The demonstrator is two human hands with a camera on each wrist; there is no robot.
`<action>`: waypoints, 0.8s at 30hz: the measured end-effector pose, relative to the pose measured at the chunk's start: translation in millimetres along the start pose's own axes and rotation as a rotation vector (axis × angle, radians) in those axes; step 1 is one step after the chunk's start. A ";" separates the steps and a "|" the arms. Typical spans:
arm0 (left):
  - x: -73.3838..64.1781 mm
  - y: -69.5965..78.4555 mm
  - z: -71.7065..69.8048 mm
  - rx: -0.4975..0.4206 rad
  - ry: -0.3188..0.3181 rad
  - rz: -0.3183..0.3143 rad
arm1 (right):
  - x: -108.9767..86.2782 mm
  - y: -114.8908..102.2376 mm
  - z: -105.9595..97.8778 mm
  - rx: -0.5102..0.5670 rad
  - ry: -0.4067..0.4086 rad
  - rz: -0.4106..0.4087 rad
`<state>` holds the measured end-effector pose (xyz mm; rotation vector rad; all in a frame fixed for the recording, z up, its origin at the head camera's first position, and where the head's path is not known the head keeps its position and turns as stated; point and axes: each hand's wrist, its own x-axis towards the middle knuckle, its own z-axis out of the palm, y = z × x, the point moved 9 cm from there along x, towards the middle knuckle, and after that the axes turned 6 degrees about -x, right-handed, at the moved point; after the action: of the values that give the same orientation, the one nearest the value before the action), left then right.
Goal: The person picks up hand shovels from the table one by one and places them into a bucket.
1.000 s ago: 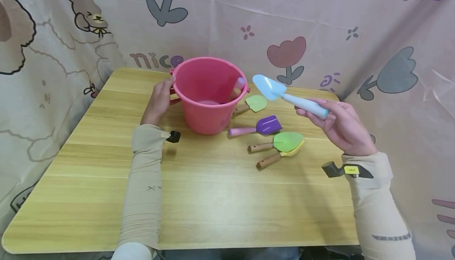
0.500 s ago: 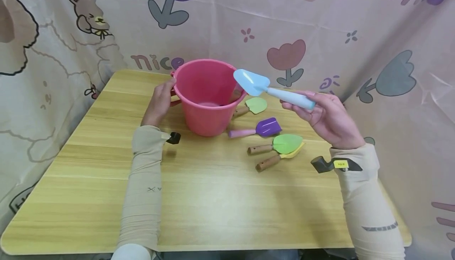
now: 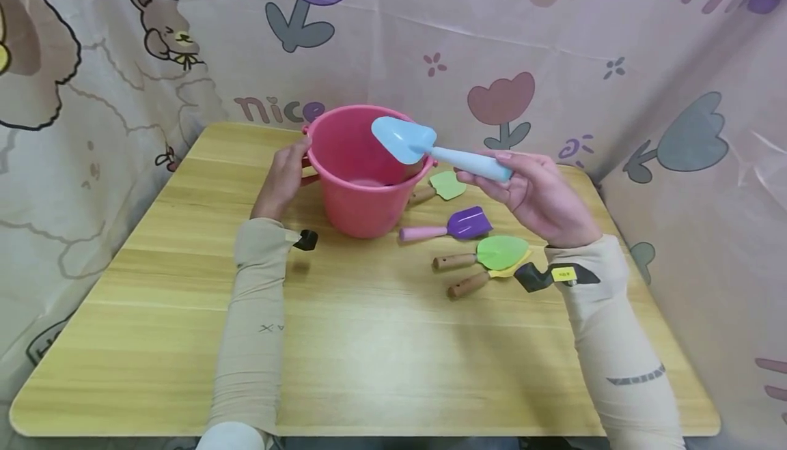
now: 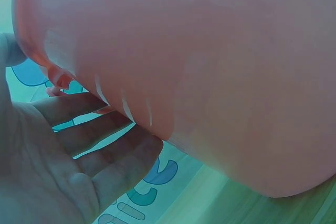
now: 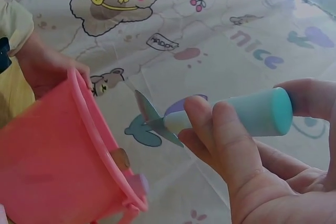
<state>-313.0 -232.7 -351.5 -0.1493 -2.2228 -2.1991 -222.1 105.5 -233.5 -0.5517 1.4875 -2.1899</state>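
A pink bucket (image 3: 363,211) stands toward the back of the table. My left hand (image 3: 279,180) holds it at the left of its rim, the thumb at the edge and the fingers (image 4: 126,156) against the outer wall. In my right hand (image 3: 535,194) is a light-blue toy trowel (image 3: 467,162), pinched by the handle and raised, its blade over the bucket's right side. In the right wrist view, a wooden handle end (image 5: 121,158) and a lilac handle end (image 5: 137,184) show at the bucket's rim.
Right of the bucket lie a pale-green shovel (image 3: 449,185), a purple shovel (image 3: 468,223) and a green trowel (image 3: 502,252). A yellow tool with a wooden handle (image 3: 468,285) lies partly under the green trowel. A printed curtain (image 3: 399,33) hangs behind the table (image 3: 369,368).
My right hand has moved left with the blue trowel, bringing its blade from right of the bucket to over its opening. The left hand has stayed at the rim.
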 end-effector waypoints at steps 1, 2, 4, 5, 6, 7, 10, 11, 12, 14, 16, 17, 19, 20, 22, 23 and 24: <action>-0.1 0.0 0.0 0.000 -0.001 0.001 | 1.8 1.3 0.7 -0.017 0.008 0.007; -0.2 0.1 0.0 0.004 -0.001 0.003 | 3.4 2.6 1.1 -0.036 0.018 0.013; -0.5 0.0 0.2 0.012 -0.003 0.006 | 6.3 5.0 3.3 -0.060 0.020 0.025; -0.6 0.3 0.4 0.007 -0.005 0.011 | 7.9 6.1 4.5 -0.070 0.018 0.028; -0.6 0.6 0.5 0.001 -0.006 0.016 | 9.3 7.1 6.3 -0.074 0.010 0.030; -0.6 1.0 0.6 -0.004 -0.007 0.022 | 10.8 8.1 8.2 -0.072 -0.001 0.034; -0.4 2.0 0.3 -0.016 -0.009 0.035 | 15.4 10.9 12.6 -0.070 -0.025 0.043; -0.4 2.4 0.2 -0.017 -0.011 0.037 | 16.7 11.6 13.5 -0.073 -0.030 0.043; -0.6 2.6 0.0 -0.016 -0.011 0.038 | 18.0 12.3 14.1 -0.078 -0.029 0.043; -1.0 3.2 0.1 -0.013 -0.014 0.040 | 20.6 13.9 14.6 -0.083 -0.025 0.049; -1.4 3.6 0.3 -0.010 -0.016 0.041 | 22.8 15.8 15.4 -0.089 -0.021 0.057; -1.8 3.8 0.2 -0.009 -0.016 0.042 | 23.9 16.9 15.5 -0.093 -0.019 0.061; -2.2 3.9 0.2 -0.005 -0.015 0.044 | 25.9 19.0 16.2 -0.092 -0.018 0.071; -2.4 3.9 0.4 -0.006 -0.014 0.044 | 26.7 20.1 16.7 -0.086 -0.020 0.075; -2.7 4.0 0.8 -0.008 -0.013 0.042 | 28.2 22.0 17.3 -0.077 -0.022 0.082; -2.9 4.2 1.1 -0.010 -0.014 0.042 | 28.9 22.9 17.4 -0.077 -0.020 0.086; -3.0 4.3 1.4 -0.012 -0.013 0.040 | 29.4 23.5 17.9 -0.079 -0.019 0.088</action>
<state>-309.7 -231.5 -347.4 -0.2065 -2.1937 -2.1971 -233.6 67.8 -246.9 -0.5214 1.5637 -2.0607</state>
